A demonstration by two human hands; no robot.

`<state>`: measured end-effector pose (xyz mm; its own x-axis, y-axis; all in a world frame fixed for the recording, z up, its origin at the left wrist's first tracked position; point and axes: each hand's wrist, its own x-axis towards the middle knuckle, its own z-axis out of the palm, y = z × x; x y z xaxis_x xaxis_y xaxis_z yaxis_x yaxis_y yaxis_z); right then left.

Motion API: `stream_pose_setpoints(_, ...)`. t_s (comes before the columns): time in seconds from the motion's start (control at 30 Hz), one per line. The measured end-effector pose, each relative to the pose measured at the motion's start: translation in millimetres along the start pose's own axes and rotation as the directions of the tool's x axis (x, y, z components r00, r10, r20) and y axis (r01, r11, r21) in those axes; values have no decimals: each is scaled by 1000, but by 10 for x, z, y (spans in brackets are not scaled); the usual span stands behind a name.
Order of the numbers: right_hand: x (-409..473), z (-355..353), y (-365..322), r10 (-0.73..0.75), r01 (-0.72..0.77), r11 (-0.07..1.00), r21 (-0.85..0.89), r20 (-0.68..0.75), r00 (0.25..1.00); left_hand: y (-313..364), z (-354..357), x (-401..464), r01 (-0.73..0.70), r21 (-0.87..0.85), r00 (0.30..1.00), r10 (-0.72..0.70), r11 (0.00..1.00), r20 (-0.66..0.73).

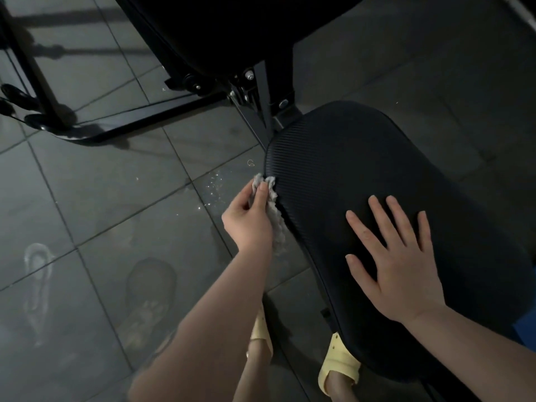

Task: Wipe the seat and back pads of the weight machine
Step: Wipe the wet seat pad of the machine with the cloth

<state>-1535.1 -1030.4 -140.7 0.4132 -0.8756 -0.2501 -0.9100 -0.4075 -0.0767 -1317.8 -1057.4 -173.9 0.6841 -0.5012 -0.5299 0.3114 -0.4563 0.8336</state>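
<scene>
The black ribbed seat pad (362,158) fills the right half of the view. Above it, the black back pad (226,27) slopes up and away, dark and partly cut off at the top. My left hand (246,219) grips a crumpled grey cloth (274,216) and holds it against the seat pad's left edge. My right hand (391,256) lies flat on top of the seat pad with its fingers spread.
Black frame bars and bolted brackets (255,91) join seat and back. A base bar (139,123) runs across the grey tiled floor at left, with footprints and white specks (211,190) nearby. My feet in yellow sandals (339,364) stand beside and under the seat's near edge.
</scene>
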Motion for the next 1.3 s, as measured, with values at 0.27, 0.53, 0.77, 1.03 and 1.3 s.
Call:
stream_pose_setpoints(0.27, 6, 9, 4, 0, 0, 1000, 2, -7, 1000, 507, 403, 799, -212, 222, 917, 116, 952, 381)
stream_pose_setpoints(0.53, -4, -5, 0, 3, -3, 1000, 0, -5, 1000, -32, 96, -149, -62, 64, 996, 66, 996, -58)
stream_pose_setpoints(0.77, -19, 6, 16, 0, 1, 999, 43, -41, 999, -564, -18, -1507, 93, -57, 988, -99, 994, -118)
stream_pose_setpoints(1.03, -74, -136, 219, -15, 20, 931, 364, -16, 1000, -831, -346, -2490, 263, -46, 958, -267, 964, -104)
stream_pose_setpoints(1.3, -833, 96, 611, 125, -121, 986, 116, -23, 992, -867, -220, -2769, 419, -101, 882, -431, 902, -190)
